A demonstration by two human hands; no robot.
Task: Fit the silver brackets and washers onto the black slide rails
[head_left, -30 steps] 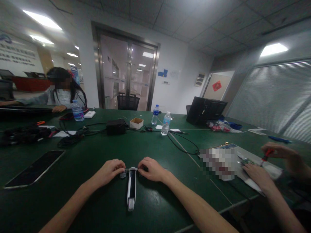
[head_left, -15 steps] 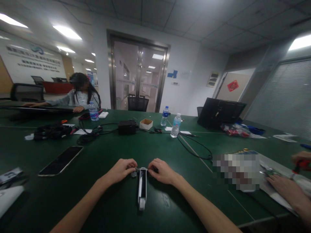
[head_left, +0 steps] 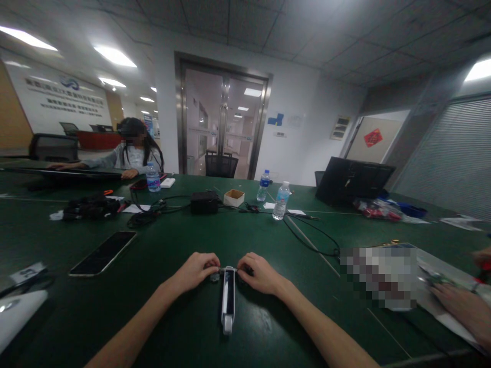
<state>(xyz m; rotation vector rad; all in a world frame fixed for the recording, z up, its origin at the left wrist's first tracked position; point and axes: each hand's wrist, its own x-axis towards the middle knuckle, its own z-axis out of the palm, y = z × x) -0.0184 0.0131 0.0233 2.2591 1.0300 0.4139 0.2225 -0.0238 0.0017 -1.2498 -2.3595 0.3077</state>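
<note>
A narrow white device with a dark inner strip (head_left: 228, 296) lies lengthwise on the green table, its rounded end towards me. My left hand (head_left: 201, 268) is at the left side of its far end, thumb and fingers pinched together. A small clear or greyish piece (head_left: 215, 276) shows just below those fingertips. On the opposite side, my right hand (head_left: 258, 273) pinches at the far end too, with something dark under its curled fingers. What either hand grips is too small and hidden to name.
To the left lies a smartphone (head_left: 103, 253). Beyond my hands stand a black adapter (head_left: 204, 202), an open small box (head_left: 233, 198) and water bottles (head_left: 282, 201). At right, another person's hand (head_left: 458, 301) works over a pale sheet. A seated person (head_left: 140, 148) is across the table.
The view has shifted slightly, so everything sits a little further right. Both my hands keep their pinch at the device's far end. The co-worker's hand with the red tool has moved towards the right edge.
</note>
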